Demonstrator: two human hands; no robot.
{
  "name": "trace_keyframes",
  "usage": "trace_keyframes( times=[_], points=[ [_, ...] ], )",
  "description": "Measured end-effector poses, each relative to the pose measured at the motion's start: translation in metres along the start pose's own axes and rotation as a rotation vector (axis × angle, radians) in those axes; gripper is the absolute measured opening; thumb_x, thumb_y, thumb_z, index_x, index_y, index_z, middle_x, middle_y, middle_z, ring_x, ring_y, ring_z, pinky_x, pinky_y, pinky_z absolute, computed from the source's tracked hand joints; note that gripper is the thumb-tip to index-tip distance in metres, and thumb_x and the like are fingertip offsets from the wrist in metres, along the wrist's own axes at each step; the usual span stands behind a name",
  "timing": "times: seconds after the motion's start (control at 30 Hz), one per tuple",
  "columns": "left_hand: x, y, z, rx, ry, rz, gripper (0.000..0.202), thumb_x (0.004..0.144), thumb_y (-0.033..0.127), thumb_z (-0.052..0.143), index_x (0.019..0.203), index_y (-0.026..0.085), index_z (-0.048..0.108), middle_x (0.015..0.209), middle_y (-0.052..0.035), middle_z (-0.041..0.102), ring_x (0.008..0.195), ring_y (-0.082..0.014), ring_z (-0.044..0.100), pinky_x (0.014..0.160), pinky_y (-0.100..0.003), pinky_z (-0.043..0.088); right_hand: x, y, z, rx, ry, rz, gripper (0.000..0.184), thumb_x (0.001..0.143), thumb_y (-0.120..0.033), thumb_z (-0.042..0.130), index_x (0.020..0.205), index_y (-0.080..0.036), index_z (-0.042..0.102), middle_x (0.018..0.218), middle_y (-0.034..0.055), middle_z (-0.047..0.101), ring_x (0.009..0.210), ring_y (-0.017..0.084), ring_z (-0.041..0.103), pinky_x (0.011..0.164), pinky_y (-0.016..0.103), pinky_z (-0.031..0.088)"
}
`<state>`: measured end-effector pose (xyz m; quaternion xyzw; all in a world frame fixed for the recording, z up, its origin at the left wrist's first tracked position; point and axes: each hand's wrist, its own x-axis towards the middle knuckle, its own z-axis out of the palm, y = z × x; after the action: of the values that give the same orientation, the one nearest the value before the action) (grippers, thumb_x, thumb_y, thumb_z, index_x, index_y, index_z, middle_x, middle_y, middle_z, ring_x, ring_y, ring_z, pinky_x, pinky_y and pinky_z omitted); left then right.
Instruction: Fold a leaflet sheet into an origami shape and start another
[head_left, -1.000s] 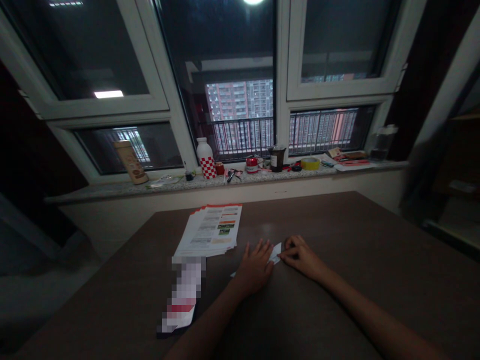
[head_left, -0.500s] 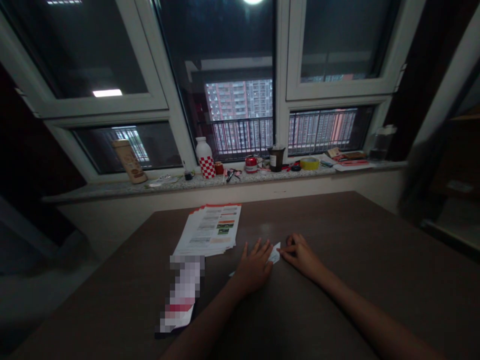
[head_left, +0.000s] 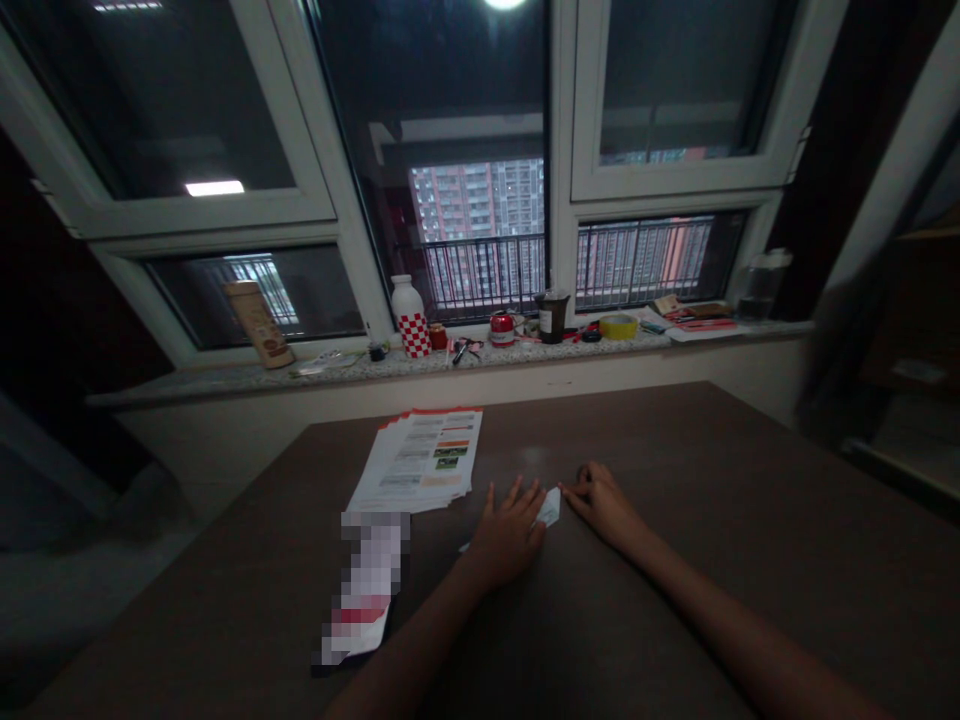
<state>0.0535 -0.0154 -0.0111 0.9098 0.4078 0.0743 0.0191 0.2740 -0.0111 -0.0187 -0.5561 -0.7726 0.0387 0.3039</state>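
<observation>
A small piece of folded white paper (head_left: 551, 508) lies on the brown table, mostly covered by my left hand. My left hand (head_left: 510, 530) rests flat on it with the fingers spread; a sliver of the paper shows at the hand's lower left. At the paper's upper right tip, my right hand (head_left: 600, 502) has its thumb and index finger closed together in a pinch on the corner. The remaining fingers of that hand are curled.
A stack of printed sheets (head_left: 420, 460) lies left of my hands. Nearer me is a blurred-out phone-like object (head_left: 367, 590), beside my left forearm. Along the windowsill stand a checkered bottle (head_left: 412, 318), a dark cup (head_left: 552, 318) and yellow tape (head_left: 618, 327).
My right hand's fingertips have shifted slightly up along the paper's edge to its tip, showing a bit more of the paper. My left hand stays in place.
</observation>
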Motion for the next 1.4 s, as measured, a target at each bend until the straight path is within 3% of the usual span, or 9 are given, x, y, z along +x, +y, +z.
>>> trace_keyframes(
  times=[0.3, 0.53, 0.77, 1.0, 1.4],
  points=[
    [-0.002, 0.000, 0.001, 0.000, 0.032, 0.000, 0.051, 0.099, 0.045, 0.020, 0.148, 0.030, 0.022, 0.156, -0.0002, 0.024, 0.145, -0.0244, 0.011, 0.112, -0.065, 0.010, 0.000, 0.002, 0.003, -0.066, 0.027, 0.000, 0.027, 0.093, -0.037, 0.050, 0.101, -0.028, 0.074, 0.091, 0.0084, 0.054, 0.091, 0.023, 0.052, 0.084, 0.036, 0.046],
    [-0.002, 0.000, 0.000, -0.026, 0.024, -0.007, 0.052, 0.099, 0.044, 0.022, 0.149, 0.029, 0.021, 0.155, -0.0007, 0.025, 0.145, -0.0248, 0.011, 0.112, -0.065, 0.009, 0.001, 0.004, 0.003, 0.011, 0.035, -0.049, 0.027, 0.089, -0.030, 0.056, 0.112, -0.027, 0.070, 0.101, 0.0086, 0.056, 0.099, 0.023, 0.053, 0.091, 0.036, 0.044],
    [-0.003, 0.001, -0.002, -0.013, 0.029, 0.001, 0.051, 0.099, 0.044, 0.020, 0.148, 0.030, 0.021, 0.155, 0.0002, 0.025, 0.145, -0.0242, 0.010, 0.112, -0.065, 0.010, 0.003, 0.004, 0.003, 0.094, -0.025, -0.013, 0.022, 0.089, -0.033, 0.056, 0.100, -0.027, 0.074, 0.099, 0.0076, 0.059, 0.099, 0.022, 0.055, 0.090, 0.035, 0.043],
    [-0.003, 0.002, -0.003, -0.003, 0.028, -0.003, 0.052, 0.099, 0.043, 0.021, 0.148, 0.029, 0.021, 0.155, -0.0003, 0.025, 0.145, -0.0246, 0.009, 0.112, -0.065, 0.011, 0.009, -0.004, 0.006, -0.017, 0.003, 0.090, 0.019, 0.085, -0.039, 0.061, 0.084, -0.023, 0.071, 0.095, 0.0069, 0.058, 0.097, 0.024, 0.053, 0.086, 0.035, 0.041],
    [-0.002, 0.002, 0.002, -0.016, 0.044, -0.019, 0.052, 0.098, 0.044, 0.024, 0.148, 0.028, 0.023, 0.155, -0.0011, 0.026, 0.145, -0.0254, 0.009, 0.112, -0.066, 0.007, 0.005, -0.007, 0.002, -0.031, -0.078, 0.104, 0.019, 0.079, -0.038, 0.066, 0.093, -0.025, 0.066, 0.103, 0.0054, 0.057, 0.101, 0.024, 0.051, 0.087, 0.036, 0.038]
  ],
)
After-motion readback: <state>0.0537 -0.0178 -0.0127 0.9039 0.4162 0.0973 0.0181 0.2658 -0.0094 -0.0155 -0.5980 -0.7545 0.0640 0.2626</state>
